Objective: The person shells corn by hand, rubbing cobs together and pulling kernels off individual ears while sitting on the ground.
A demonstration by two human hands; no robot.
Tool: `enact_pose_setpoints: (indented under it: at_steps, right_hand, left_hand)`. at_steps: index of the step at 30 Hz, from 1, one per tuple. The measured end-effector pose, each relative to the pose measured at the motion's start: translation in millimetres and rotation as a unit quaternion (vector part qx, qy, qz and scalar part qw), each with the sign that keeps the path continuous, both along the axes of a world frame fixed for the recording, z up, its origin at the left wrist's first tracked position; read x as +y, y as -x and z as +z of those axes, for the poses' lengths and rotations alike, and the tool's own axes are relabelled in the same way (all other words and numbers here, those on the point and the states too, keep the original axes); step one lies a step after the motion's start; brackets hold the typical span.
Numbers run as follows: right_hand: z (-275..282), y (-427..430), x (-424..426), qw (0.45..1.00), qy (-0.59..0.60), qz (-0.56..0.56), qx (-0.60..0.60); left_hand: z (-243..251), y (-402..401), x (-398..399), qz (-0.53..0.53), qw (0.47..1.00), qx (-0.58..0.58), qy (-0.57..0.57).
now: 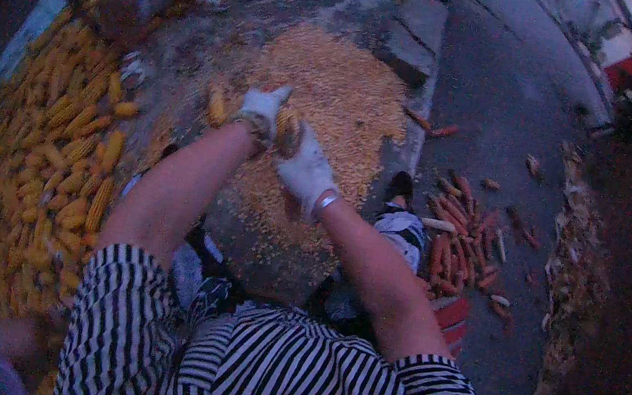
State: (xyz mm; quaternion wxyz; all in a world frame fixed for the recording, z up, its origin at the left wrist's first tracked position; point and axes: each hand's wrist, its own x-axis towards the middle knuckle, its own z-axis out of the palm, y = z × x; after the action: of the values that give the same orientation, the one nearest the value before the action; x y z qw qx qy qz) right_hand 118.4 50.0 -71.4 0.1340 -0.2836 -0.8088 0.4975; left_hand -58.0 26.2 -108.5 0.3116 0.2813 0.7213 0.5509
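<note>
My left hand (262, 107), in a white work glove, is beside a yellow ear of corn (288, 124) and seems to grip it. On the ear's other side, my right hand (306, 172) closes around it in a matching glove; a pale band circles that wrist. The fingers are blurred and partly hidden. Both hands are over a wide spread of loose corn kernels (334, 82) on the ground between my legs. Another ear of corn (216, 106) lies just left of my left hand.
A large heap of corn ears (68, 158) fills the left side. Stripped reddish cobs (461, 239) are piled right of my foot (401, 186). A person (127, 0) bends over the heap at upper left; a blurred arm (15, 336) reaches in at lower left. Dry husks (574, 269) line the right.
</note>
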Motion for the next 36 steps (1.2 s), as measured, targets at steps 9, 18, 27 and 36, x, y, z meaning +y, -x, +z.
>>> enact_pose_setpoints:
  at_steps: [9, 18, 27, 36]
  right_hand:
    - [19, -23, 18, 0.976, 0.127, -0.013, -0.174]
    - [64, -40, 32, 0.965, 0.092, 0.027, -0.245]
    - [23, -37, 34, 0.98, 0.063, 0.021, -0.19]
    - [19, -37, 32, 0.98, 0.041, 0.034, -0.19]
  left_hand:
    - [14, 114, -60, -0.261, 0.817, 0.302, 0.417]
    - [118, 133, -150, -0.229, 0.787, 0.283, 0.499]
    - [114, 145, -225, -0.069, 0.86, 0.251, 0.439]
    - [128, 140, -277, 0.022, 0.885, 0.24, 0.399]
